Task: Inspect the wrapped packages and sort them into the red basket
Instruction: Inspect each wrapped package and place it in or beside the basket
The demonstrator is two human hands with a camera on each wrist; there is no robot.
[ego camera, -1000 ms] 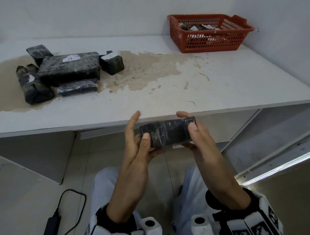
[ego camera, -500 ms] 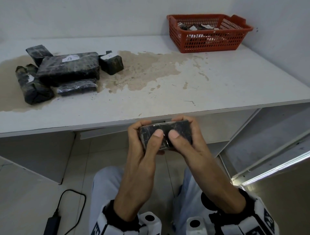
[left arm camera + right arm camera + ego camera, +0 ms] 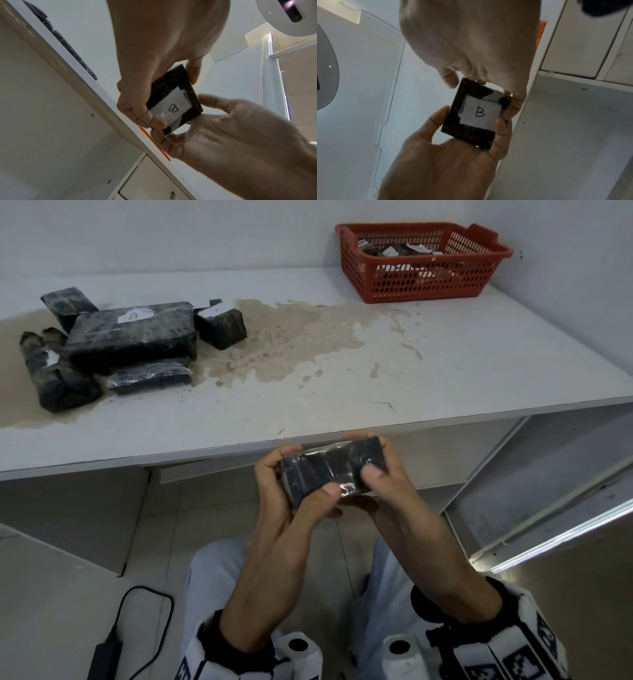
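White walls enclose a white surface marked by a wide brown stain. At the far right corner of it a red basket is set, with dark wrapped packages and white paper slips seen inside. On the left of the surface a pile of dark wrapped packages is gathered: the largest one carries a white slip, a long bundle lies at its left, a thin flat one at its near side, and a small block at its right.

Below the near edge of the surface a small dark package is held between both hands, clear of the surface. The left hand is clamped on its left end, thumb on top and fingers curled under. The right hand is clamped on its right end in the same way, thumb on top and fingers wrapped around the edge. On the underside of the package a white label marked with a handwritten B is shown in both wrist views.

On the floor at the near left a black power adapter with its cable is seen.
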